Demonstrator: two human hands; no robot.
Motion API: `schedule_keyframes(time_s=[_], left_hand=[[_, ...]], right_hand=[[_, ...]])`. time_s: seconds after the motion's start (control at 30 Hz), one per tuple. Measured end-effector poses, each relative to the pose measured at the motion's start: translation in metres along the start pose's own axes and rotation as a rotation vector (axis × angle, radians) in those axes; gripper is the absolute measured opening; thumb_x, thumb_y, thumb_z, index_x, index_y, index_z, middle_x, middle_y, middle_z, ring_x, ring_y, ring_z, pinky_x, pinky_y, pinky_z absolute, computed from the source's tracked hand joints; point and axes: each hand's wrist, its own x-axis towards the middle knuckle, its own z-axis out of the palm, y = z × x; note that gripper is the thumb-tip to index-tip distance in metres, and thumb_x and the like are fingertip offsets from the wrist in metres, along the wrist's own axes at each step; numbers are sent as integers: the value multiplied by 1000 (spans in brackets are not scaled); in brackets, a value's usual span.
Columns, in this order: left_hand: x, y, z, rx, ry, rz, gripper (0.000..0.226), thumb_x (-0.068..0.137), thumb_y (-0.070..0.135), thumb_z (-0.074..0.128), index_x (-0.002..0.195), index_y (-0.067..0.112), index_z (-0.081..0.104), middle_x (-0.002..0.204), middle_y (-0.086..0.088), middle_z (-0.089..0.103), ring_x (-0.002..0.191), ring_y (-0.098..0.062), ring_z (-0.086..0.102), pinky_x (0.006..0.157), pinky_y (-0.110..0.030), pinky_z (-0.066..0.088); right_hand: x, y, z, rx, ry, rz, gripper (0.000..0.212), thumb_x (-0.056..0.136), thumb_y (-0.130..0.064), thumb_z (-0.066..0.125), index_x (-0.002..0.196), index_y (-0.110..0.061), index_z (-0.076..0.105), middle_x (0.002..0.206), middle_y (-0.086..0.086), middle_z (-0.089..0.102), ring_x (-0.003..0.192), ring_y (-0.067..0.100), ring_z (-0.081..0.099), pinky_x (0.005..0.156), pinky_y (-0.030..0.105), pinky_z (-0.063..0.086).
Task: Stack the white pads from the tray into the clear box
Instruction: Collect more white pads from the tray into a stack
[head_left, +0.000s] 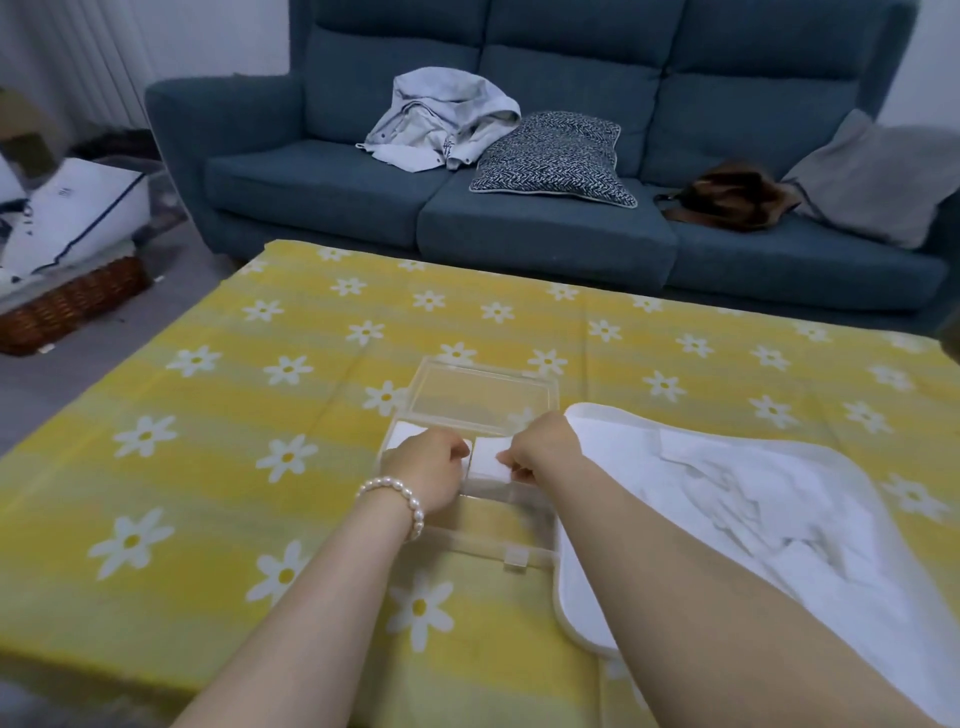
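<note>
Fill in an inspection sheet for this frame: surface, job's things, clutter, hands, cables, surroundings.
Surface: table under a yellow daisy-print cloth.
Job's things: clear box, lid open; white pads inside it; white tray at its right holding loose pads.
Clutter: nothing seen on the table.
Hands: left hand curled over the box's left part; right hand pinching a pad in the box.
Cables: nothing seen.
Surroundings: blue sofa with clothing, cushions and a brown bag; wicker basket on the floor.
</note>
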Motion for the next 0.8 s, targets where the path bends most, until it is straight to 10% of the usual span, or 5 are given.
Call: schedule_keyframes(time_s=[0.27, 0.8], left_hand=[[0, 12, 13, 186, -52, 42, 32, 98, 22, 37, 125, 25, 55, 132, 6, 56, 122, -19, 50, 112, -39, 22], [-46, 90, 49, -37, -97, 312, 31, 94, 18, 49, 123, 16, 60, 131, 1, 57, 121, -17, 51, 100, -26, 37]], right_hand=[[-3, 6, 15, -282, 209, -138, 37, 84, -8, 57, 120, -9, 50, 118, 8, 61, 109, 25, 59, 76, 28, 46], [-66, 157, -157, -270, 331, -231, 7, 79, -15, 56, 76, -19, 60, 69, 4, 71, 50, 18, 66, 64, 30, 55]])
